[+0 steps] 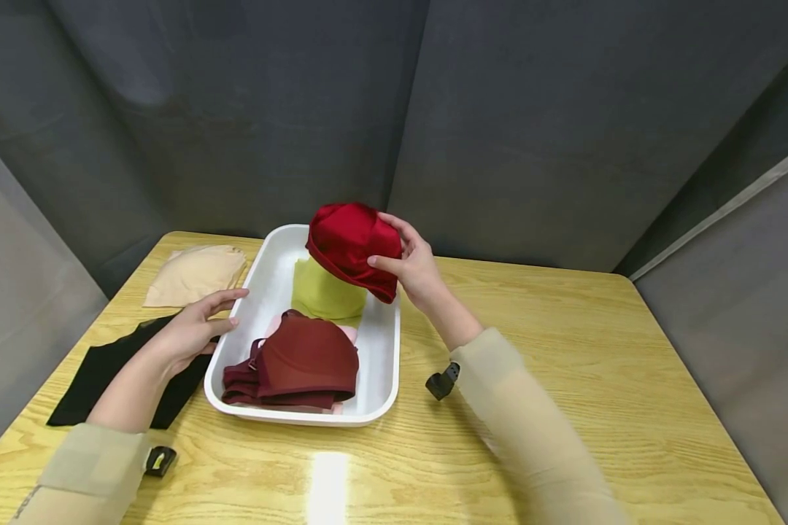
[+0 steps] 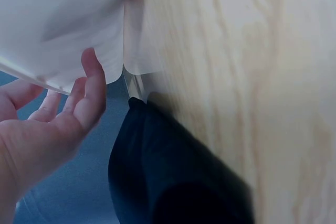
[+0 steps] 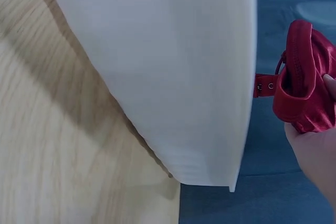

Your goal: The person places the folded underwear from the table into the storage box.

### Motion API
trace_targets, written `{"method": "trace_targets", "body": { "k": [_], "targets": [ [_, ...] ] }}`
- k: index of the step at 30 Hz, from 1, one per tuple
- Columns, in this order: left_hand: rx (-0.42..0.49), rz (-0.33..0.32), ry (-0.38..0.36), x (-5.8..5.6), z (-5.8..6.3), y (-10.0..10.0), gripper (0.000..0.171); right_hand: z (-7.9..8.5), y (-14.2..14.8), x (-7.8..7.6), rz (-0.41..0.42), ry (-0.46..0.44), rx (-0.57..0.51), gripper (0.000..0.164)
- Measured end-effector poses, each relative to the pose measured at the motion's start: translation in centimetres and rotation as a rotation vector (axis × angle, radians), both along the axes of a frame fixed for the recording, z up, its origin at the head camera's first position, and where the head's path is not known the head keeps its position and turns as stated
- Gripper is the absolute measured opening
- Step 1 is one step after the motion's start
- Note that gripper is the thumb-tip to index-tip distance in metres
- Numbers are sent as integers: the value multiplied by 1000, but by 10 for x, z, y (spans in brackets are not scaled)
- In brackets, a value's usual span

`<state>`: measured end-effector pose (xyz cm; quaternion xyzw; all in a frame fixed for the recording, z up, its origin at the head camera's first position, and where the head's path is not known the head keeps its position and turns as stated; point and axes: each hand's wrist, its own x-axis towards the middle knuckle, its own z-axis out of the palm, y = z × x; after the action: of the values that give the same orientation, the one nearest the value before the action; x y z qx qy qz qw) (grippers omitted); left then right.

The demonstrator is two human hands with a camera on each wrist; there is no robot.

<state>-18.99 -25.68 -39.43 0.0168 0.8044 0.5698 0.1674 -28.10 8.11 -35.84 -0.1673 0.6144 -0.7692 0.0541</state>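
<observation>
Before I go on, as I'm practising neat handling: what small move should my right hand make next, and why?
Perhaps lower the red garment onto the yellow garment: your right hand holds it above the far end of the white tray, where the yellow one lies, while the maroon bra takes up the near end.

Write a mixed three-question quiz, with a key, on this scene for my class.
1. Which hand grips the shiny red fabric bra?
2. True or false: inside the white rounded-rectangular plastic tub, the brownish-red padded bra lies lower in the head view than the folded yellow-green cloth.
3. Fill in: in the head view, the spread black cloth lies on the yellow wood-grain table, to the ____ of the tub.

Key: 1. The right hand. 2. True. 3. Left.
</observation>
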Motion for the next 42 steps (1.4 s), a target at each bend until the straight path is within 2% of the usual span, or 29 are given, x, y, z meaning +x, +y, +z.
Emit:
{"method": "trace_targets", "body": {
  "k": [11,23,29,37,42],
  "targets": [
    [1,5,-5,0,0,0,54,-16,-17,-9,-4,-53,55,69],
    [6,0,-5,0,1,-1,54,-28,-34,-19,65,-169,86,65],
    [12,2,-10,1,2,-1,55,-35,-43,-21,56,-223,120,64],
    [8,7,-14,3,2,-1,55,-42,-51,-25,24,-163,179,65],
    [13,7,-11,4,2,-2,54,-44,-52,-28,-13,-100,356,68]
  ]
}}
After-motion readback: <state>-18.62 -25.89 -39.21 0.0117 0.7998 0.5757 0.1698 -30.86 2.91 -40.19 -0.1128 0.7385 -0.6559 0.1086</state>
